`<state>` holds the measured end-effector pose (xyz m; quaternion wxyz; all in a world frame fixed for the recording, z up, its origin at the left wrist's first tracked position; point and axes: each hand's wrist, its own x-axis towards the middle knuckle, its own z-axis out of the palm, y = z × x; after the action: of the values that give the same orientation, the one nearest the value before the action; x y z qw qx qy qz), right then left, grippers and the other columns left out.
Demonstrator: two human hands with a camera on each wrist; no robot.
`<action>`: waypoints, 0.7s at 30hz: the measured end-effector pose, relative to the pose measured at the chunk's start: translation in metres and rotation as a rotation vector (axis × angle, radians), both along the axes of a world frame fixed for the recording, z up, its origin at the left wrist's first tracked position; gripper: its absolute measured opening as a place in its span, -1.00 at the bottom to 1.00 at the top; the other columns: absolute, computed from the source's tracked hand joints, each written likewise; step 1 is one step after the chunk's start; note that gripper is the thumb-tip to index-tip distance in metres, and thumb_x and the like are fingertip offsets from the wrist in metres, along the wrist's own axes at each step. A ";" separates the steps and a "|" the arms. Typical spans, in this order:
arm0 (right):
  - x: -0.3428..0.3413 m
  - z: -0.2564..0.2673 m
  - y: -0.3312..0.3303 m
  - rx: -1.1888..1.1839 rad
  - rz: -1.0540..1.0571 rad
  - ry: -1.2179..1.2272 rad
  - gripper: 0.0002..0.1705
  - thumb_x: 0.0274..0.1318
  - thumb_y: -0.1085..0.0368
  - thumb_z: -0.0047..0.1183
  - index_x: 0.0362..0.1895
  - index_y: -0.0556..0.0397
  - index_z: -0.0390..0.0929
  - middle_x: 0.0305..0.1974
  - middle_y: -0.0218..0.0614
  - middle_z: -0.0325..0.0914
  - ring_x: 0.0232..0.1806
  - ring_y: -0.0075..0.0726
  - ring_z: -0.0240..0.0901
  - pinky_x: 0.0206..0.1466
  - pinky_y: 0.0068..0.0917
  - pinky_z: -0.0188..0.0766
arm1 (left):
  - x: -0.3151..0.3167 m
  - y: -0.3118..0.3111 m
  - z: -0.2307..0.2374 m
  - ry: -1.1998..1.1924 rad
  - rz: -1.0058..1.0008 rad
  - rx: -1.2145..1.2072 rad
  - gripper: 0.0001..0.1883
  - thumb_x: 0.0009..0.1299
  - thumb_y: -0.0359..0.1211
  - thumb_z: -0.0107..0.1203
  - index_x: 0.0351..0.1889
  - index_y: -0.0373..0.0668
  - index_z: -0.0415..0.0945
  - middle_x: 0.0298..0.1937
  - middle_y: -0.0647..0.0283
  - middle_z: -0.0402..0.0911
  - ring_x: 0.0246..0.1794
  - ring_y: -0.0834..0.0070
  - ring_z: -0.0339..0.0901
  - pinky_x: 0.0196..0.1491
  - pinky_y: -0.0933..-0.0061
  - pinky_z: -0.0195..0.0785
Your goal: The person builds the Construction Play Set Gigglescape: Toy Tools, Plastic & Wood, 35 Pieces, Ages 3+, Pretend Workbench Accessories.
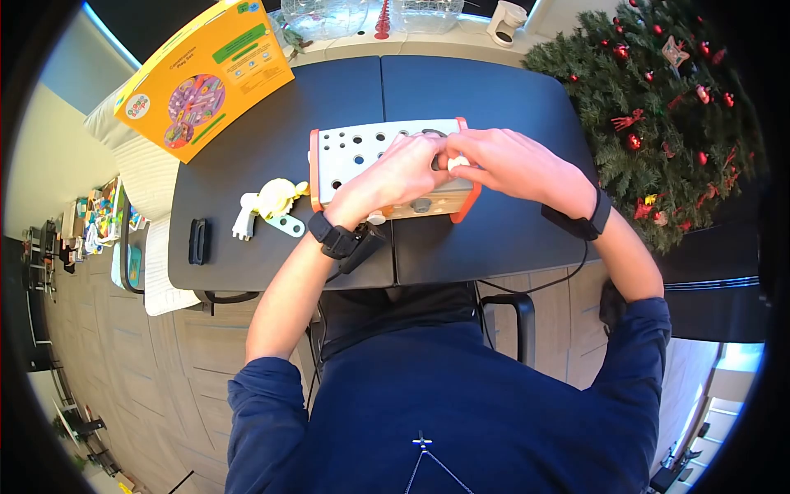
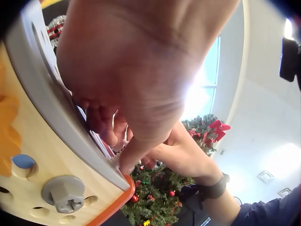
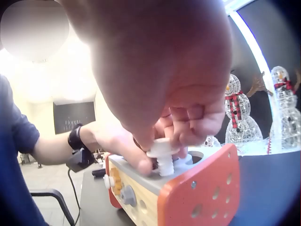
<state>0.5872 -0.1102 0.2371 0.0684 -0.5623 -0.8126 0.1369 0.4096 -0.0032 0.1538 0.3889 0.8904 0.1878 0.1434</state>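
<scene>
A toy workbench with a pale grey perforated top point(image 1: 358, 140), wooden front and red-orange end panels point(image 3: 202, 193) stands on the table. Over its right end, my right hand point(image 1: 510, 160) pinches a white plastic screw point(image 3: 162, 157) by the head, its threaded shaft pointing down at the top. My left hand point(image 1: 399, 177) rests on the grey top close beside the screw, fingers bent, its fingertips partly hidden; whether it touches the screw I cannot tell. A grey bolt point(image 2: 65, 193) and an orange gear point(image 2: 8, 134) sit on the wooden front.
Left of the workbench lie a yellow toy piece point(image 1: 278, 198), a white piece point(image 1: 245, 216), a pale green strip with holes point(image 1: 286, 225) and a black case point(image 1: 199, 241). A yellow box point(image 1: 206, 78) stands at the back left. A decorated tree point(image 1: 658, 107) is at the right.
</scene>
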 end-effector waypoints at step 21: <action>0.005 -0.002 0.008 -0.036 0.017 -0.109 -0.83 0.43 0.24 0.11 0.01 -0.04 0.58 -0.30 -0.14 0.66 -0.28 0.25 0.61 -0.19 0.02 0.53 | -0.006 -0.008 0.021 0.070 -0.026 -0.025 -0.37 0.29 -0.01 0.44 0.13 -0.24 0.50 -0.08 0.03 0.67 0.01 0.02 0.60 0.18 0.03 0.34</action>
<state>0.5918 -0.1025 0.2353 0.0127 -0.5633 -0.8173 0.1210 0.4032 -0.0107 0.1749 0.3950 0.8924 0.1913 0.1045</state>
